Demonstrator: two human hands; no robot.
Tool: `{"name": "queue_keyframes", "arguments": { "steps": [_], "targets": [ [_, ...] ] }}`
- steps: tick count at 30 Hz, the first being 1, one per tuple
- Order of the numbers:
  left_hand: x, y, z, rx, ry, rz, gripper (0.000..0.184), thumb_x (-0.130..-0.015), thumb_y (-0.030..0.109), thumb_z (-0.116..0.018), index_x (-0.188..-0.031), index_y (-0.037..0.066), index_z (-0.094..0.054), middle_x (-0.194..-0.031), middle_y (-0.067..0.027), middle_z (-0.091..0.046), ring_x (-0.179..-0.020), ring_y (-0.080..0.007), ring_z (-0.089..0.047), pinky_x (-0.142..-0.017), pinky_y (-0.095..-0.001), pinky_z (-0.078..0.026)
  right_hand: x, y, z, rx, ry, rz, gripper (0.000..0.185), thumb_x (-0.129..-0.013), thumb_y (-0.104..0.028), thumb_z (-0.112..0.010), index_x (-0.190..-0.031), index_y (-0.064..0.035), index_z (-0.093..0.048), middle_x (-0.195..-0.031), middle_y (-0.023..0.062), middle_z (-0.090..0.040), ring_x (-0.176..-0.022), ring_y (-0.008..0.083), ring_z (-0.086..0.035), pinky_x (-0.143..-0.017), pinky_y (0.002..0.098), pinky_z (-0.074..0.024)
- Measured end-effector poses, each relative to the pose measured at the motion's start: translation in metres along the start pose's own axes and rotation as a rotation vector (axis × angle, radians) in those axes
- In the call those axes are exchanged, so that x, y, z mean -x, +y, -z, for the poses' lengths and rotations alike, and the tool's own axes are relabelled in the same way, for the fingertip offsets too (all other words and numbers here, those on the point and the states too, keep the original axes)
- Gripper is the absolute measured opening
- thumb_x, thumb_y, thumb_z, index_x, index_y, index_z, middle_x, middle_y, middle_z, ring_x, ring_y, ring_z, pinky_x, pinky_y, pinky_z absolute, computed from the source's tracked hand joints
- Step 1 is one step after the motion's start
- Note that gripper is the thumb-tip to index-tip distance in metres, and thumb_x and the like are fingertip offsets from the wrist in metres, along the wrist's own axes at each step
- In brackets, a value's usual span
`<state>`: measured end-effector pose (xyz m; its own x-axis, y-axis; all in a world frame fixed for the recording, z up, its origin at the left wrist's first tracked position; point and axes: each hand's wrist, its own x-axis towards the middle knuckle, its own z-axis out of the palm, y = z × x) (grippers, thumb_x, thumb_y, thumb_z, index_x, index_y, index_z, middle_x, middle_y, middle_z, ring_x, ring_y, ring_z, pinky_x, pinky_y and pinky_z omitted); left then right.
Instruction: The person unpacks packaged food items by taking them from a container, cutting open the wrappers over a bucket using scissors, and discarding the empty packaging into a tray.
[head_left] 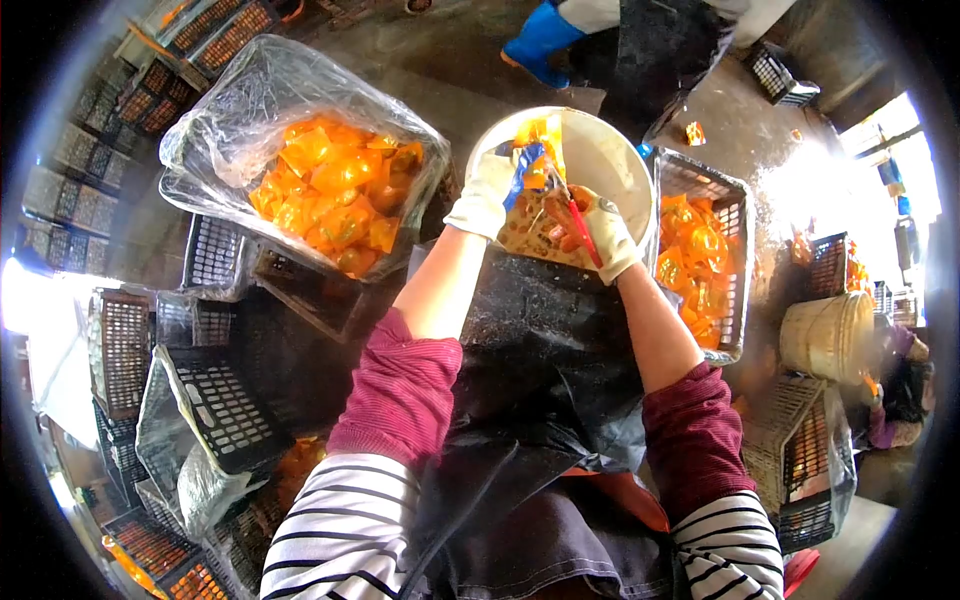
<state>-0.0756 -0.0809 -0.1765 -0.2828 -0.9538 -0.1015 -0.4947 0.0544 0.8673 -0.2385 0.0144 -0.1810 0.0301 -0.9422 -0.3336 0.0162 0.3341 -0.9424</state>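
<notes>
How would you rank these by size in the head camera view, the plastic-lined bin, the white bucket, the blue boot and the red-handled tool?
1. Plastic-lined bin
2. White bucket
3. Blue boot
4. Red-handled tool
That is apparent size only; the boot looks farther from the camera.

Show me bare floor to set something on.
Bare: dark floor between the clear-plastic-lined container and the blue boot. Crowded: the round white bucket under left hand and right hand; the black perforated crate, heaped with orange packets.
</notes>
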Motion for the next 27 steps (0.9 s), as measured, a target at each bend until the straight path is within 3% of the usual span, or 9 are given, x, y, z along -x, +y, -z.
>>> {"name": "queue_keyframes", "arguments": {
  "steps": [6, 10, 12, 15, 18, 20, 21, 24, 27],
  "targets": [
    [-0.015, -0.027, -0.022, 0.42, -0.014, -0.004, 0.058, -0.09, 0.05, -0.056, -0.12, 0.001, -0.056, -0.101, -0.0155, -0.066, -0.087, -0.0222, -0.065, -0.075, -0.032, -0.051, -0.01, 0.012, 0.005, 0.051, 0.05, 0.025, 0.029, -0.096, -0.015, -0.045, -0.121, -0.0023, -0.055, -0.097, 0.0094, -0.065, -0.066, 0.0156, -0.061, -0.051, 0.0253, -0.0483],
    [-0.009, -0.013, -0.02, 1.042, -0.436, 0.117, 0.054, -0.089, 0.045, -0.061, -0.119, 0.001, -0.056, -0.101, -0.0104, -0.064, -0.089, -0.0172, -0.064, -0.074, -0.0281, -0.051, -0.02, 0.03, 0.016, 0.366, 0.219, 0.189, 0.028, -0.091, -0.015, -0.06, -0.115, -0.0018, -0.059, -0.088, 0.0051, -0.064, -0.066, 0.009, -0.057, -0.054, 0.0226, -0.0445],
    [-0.004, -0.004, -0.011, 0.619, -0.356, -0.034, 0.051, -0.089, 0.042, -0.063, -0.117, 0.0, -0.056, -0.101, -0.0083, -0.064, -0.091, -0.0156, -0.063, -0.076, -0.0262, -0.05, -0.01, 0.012, 0.013, 0.414, 0.233, 0.172, 0.029, -0.087, -0.016, -0.067, -0.112, -0.0018, -0.061, -0.084, 0.003, -0.063, -0.066, 0.0071, -0.055, -0.054, 0.0221, -0.0433],
    [-0.013, -0.016, -0.018, 0.754, -0.209, 0.113, 0.041, -0.086, 0.03, -0.068, -0.114, 0.001, -0.058, -0.101, -0.0084, -0.064, -0.094, -0.0184, -0.062, -0.082, -0.0294, -0.048, -0.007, 0.009, 0.01, 0.396, 0.204, 0.113, 0.028, -0.088, -0.024, -0.061, -0.112, -0.0102, -0.062, -0.079, 0.007, -0.065, -0.068, 0.0151, -0.062, -0.06, 0.0287, -0.0472],
    [-0.018, -0.022, -0.025, -0.039, 0.225, -0.23, 0.036, -0.082, 0.02, -0.069, -0.113, 0.006, -0.059, -0.104, -0.0099, -0.065, -0.099, -0.0219, -0.061, -0.087, -0.0327, -0.048, -0.022, 0.024, 0.015, 0.69, 0.325, 0.283, 0.025, -0.088, -0.027, -0.057, -0.109, -0.0148, -0.062, -0.079, 0.0105, -0.066, -0.07, 0.0185, -0.065, -0.063, 0.032, -0.0492],
    [-0.012, -0.011, -0.016, 0.025, 0.133, -0.23, 0.041, -0.075, 0.019, -0.069, -0.114, 0.006, -0.06, -0.113, -0.0178, -0.062, -0.104, -0.0342, -0.058, -0.091, -0.0384, -0.046, -0.022, 0.027, 0.017, 0.705, 0.3, 0.285, 0.026, -0.089, -0.027, -0.058, -0.111, -0.0128, -0.061, -0.08, 0.0093, -0.065, -0.066, 0.0165, -0.062, -0.058, 0.0293, -0.0481],
    [-0.009, -0.012, -0.014, 0.021, 0.139, -0.184, 0.041, -0.079, 0.019, -0.069, -0.117, 0.007, -0.059, -0.114, -0.0143, -0.063, -0.105, -0.028, -0.059, -0.091, -0.0349, -0.046, -0.019, 0.021, 0.015, 0.712, 0.287, 0.286, 0.027, -0.089, -0.027, -0.058, -0.112, -0.0118, -0.061, -0.081, 0.0086, -0.065, -0.064, 0.0155, -0.061, -0.056, 0.028, -0.0476],
    [0.012, 0.004, 0.011, 0.524, 0.014, -0.065, 0.042, -0.083, 0.015, -0.066, -0.122, 0.003, -0.058, -0.116, -0.0058, -0.064, -0.104, -0.0142, -0.059, -0.091, -0.0276, -0.046, -0.01, 0.017, 0.013, 0.038, 0.284, 0.228, 0.032, -0.091, -0.024, -0.059, -0.117, -0.0056, -0.058, -0.084, 0.0074, -0.065, -0.057, 0.0132, -0.059, -0.048, 0.025, -0.0468],
    [0.015, -0.05, 0.055, 0.249, 0.154, -0.252, 0.032, -0.087, 0.018, -0.061, -0.115, 0.003, -0.062, -0.109, -0.0057, -0.065, -0.097, -0.0153, -0.06, -0.086, -0.0274, -0.047, -0.016, 0.025, 0.027, -0.245, 0.364, 0.354, 0.035, -0.093, -0.024, -0.057, -0.121, -0.0034, -0.055, -0.091, 0.0109, -0.066, -0.063, 0.0181, -0.062, -0.05, 0.0277, -0.0505]
  ]
}}
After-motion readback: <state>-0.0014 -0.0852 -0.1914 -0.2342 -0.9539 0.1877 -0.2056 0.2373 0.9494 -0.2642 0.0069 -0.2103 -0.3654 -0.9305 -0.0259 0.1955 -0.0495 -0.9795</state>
